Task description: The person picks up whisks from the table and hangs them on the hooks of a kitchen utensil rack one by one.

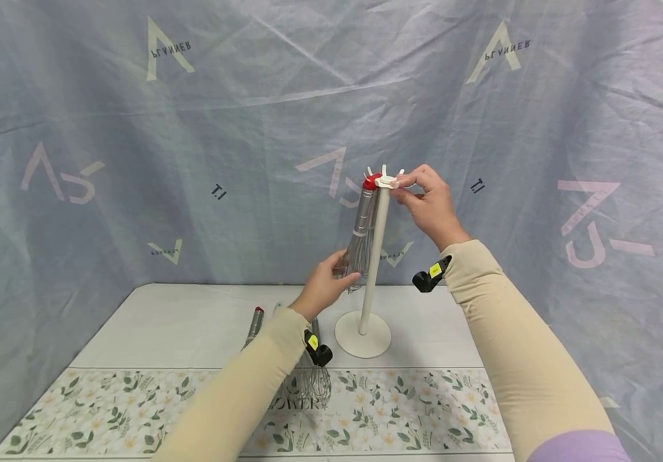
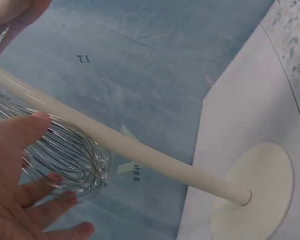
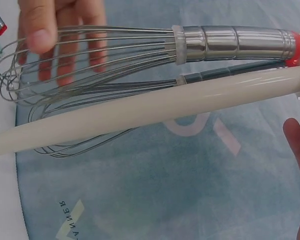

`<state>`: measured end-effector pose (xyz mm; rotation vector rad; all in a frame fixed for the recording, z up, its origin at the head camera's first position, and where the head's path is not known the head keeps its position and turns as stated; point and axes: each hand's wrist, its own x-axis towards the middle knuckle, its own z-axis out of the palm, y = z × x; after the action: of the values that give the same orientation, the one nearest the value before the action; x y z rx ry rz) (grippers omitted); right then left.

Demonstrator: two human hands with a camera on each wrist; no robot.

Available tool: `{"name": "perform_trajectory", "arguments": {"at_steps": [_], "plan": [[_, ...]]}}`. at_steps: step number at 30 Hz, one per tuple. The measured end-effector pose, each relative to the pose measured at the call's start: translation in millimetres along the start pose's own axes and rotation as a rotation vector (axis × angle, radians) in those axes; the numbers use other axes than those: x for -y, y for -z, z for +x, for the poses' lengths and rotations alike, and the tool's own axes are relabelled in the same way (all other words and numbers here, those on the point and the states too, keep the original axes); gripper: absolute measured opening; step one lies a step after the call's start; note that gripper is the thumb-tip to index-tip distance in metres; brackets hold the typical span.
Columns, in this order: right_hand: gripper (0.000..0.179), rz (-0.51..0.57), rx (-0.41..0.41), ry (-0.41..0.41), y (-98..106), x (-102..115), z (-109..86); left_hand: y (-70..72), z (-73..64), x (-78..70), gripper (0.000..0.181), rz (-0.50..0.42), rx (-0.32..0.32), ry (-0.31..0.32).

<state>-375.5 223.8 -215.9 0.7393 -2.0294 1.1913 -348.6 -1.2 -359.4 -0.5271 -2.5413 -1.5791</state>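
A white stand (image 1: 375,256) with a round base (image 1: 364,346) and a hooked top rises from the table. From its top hangs a metal whisk (image 3: 215,44) with a red end cap; a second whisk (image 3: 210,73) hangs behind it, partly hidden by the pole. My left hand (image 1: 325,282) is around the wires of the nearer whisk, thumb in front and fingers behind, loosely spread in the left wrist view. At the stand's hooked top, my right hand (image 1: 430,202) pinches the rim between thumb and forefinger; its contact is mostly outside the right wrist view.
More whisks lie on the table behind my left forearm, one with a red-tipped handle (image 1: 255,324), and wire loops (image 1: 315,385) show past the sleeve. A floral runner (image 1: 412,410) crosses the white table's front. Printed grey cloth (image 1: 250,160) hangs behind and at both sides.
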Motion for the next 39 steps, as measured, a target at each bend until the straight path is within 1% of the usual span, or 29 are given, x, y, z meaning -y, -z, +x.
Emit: {"name": "perform_trajectory", "arguments": {"at_steps": [3, 6, 9, 12, 15, 19, 20, 23, 26, 30, 33, 36, 39], "plan": [[0.008, -0.009, -0.004, 0.001, -1, 2, -0.6, -1.0, -3.3, 7.7, 0.078, 0.000, 0.047, 0.045], [0.006, -0.012, -0.009, 0.005, -2, 2, -0.3, 1.6, -10.4, 15.9, 0.082, -0.006, 0.079, 0.090], [0.006, 0.006, -0.022, 0.024, -3, -1, 1.0, 10.0, -21.6, 24.7, 0.081, 0.015, 0.080, 0.115], [0.006, 0.018, -0.041, 0.045, -5, -2, 1.3, 24.5, -35.0, 31.9, 0.077, 0.042, 0.057, 0.127], [0.005, 0.020, -0.060, 0.067, -5, -4, 1.2, 41.3, -47.5, 38.2, 0.072, 0.031, 0.032, 0.119], [0.004, 0.014, -0.076, 0.082, -5, -4, 0.2, 66.8, -65.5, 47.1, 0.061, -0.011, -0.015, 0.085], [0.004, 0.007, -0.077, 0.084, -5, -4, -0.3, 73.4, -70.8, 51.1, 0.058, -0.016, -0.032, 0.074], [0.003, -0.021, -0.094, 0.091, -8, -4, -2.7, 91.6, -89.1, 63.2, 0.049, -0.043, -0.093, 0.070], [0.005, -0.055, -0.129, 0.105, -10, -4, -5.6, 105.2, -107.6, 79.5, 0.046, -0.074, -0.155, 0.089], [0.008, -0.090, -0.180, 0.121, -13, -3, -7.7, 117.2, -126.9, 101.0, 0.045, -0.137, -0.225, 0.148], [0.011, -0.144, -0.194, 0.136, -15, -1, -7.8, 122.2, -137.7, 115.2, 0.043, -0.180, -0.267, 0.202], [0.014, -0.197, -0.196, 0.150, -20, 5, -8.0, 122.9, -145.6, 127.8, 0.042, -0.203, -0.299, 0.261], [0.016, -0.253, -0.208, 0.159, -25, 11, -9.4, 119.8, -148.7, 139.1, 0.041, -0.206, -0.316, 0.312]]}}
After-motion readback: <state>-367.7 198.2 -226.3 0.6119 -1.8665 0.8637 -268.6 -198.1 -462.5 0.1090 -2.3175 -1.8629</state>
